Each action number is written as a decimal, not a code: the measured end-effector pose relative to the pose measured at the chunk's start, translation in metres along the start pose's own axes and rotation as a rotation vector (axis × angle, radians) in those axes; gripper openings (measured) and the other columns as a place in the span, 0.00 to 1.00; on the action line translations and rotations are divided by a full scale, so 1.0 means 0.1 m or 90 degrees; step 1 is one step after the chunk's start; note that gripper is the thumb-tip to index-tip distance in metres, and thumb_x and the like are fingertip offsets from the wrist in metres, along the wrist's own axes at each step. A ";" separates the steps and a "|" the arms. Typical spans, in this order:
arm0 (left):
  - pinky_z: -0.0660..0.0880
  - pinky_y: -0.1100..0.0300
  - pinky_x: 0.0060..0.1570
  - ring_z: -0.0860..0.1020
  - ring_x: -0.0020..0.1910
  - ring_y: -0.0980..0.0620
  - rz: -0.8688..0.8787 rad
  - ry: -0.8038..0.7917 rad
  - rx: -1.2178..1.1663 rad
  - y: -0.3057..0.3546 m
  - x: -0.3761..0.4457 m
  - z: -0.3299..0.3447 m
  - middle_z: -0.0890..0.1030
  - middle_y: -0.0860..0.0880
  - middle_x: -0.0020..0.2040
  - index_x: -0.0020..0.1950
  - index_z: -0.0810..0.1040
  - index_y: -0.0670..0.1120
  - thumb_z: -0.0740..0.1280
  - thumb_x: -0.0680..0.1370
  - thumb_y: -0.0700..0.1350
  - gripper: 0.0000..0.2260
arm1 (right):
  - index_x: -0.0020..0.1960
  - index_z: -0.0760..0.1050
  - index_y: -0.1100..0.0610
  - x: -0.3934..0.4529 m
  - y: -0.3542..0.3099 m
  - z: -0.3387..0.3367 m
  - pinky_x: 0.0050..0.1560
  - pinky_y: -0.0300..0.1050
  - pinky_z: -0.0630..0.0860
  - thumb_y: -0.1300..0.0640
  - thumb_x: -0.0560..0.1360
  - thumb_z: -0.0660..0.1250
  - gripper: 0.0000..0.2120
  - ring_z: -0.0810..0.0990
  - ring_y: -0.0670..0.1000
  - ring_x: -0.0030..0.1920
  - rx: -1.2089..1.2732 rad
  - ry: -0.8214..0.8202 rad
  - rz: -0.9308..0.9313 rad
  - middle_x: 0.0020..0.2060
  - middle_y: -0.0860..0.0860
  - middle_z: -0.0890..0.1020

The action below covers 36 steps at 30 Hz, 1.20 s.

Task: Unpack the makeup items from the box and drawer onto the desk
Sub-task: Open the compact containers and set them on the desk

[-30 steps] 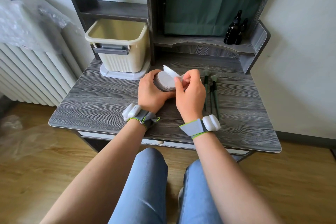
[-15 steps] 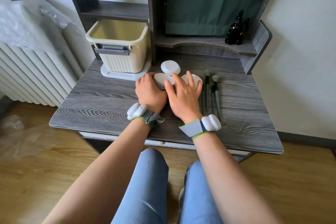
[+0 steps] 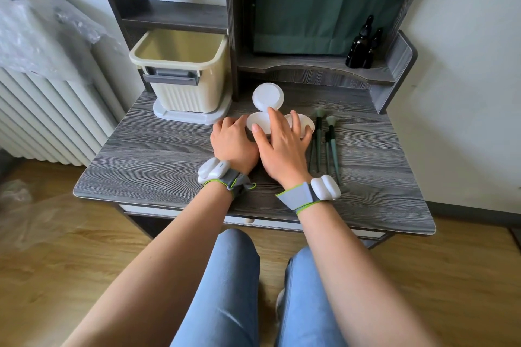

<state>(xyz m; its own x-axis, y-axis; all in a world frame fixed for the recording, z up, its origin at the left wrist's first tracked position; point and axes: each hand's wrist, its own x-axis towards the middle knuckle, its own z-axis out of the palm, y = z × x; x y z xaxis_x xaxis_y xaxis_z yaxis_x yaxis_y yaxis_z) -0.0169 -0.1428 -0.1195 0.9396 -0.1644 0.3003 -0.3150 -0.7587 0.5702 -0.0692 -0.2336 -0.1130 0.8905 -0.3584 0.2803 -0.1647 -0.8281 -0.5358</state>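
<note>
From the head view, our left hand (image 3: 232, 142) curls loosely against the near white round case (image 3: 258, 124), while our right hand (image 3: 283, 149) lies flat with fingers spread, gripping nothing, over two cases. A third case (image 3: 267, 97) lies just beyond the fingertips; green brushes (image 3: 324, 141) lie right of that hand on the desk (image 3: 158, 158).

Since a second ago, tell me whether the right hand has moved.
Yes. The right hand has dropped from pinching the white containers in the air to lying flat over them, beside the brushes, with fingers spread.
</note>
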 end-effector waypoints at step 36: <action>0.74 0.57 0.48 0.76 0.51 0.48 0.054 0.138 -0.191 -0.69 -1.87 -0.72 0.80 0.53 0.52 0.54 0.80 0.51 0.68 0.71 0.41 0.13 | 0.41 0.79 0.56 -1.83 -0.32 0.38 0.41 0.43 0.69 0.45 0.70 0.71 0.13 0.78 0.53 0.40 0.326 0.198 0.353 0.37 0.49 0.82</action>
<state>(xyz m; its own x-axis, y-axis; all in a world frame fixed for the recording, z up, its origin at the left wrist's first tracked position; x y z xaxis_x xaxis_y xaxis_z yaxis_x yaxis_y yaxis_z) -0.1801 -0.0147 -0.1601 0.8685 -0.0574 0.4923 -0.4459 -0.5242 0.7255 -0.2103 -0.1255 -0.1777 0.5657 -0.8238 0.0355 -0.2655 -0.2227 -0.9380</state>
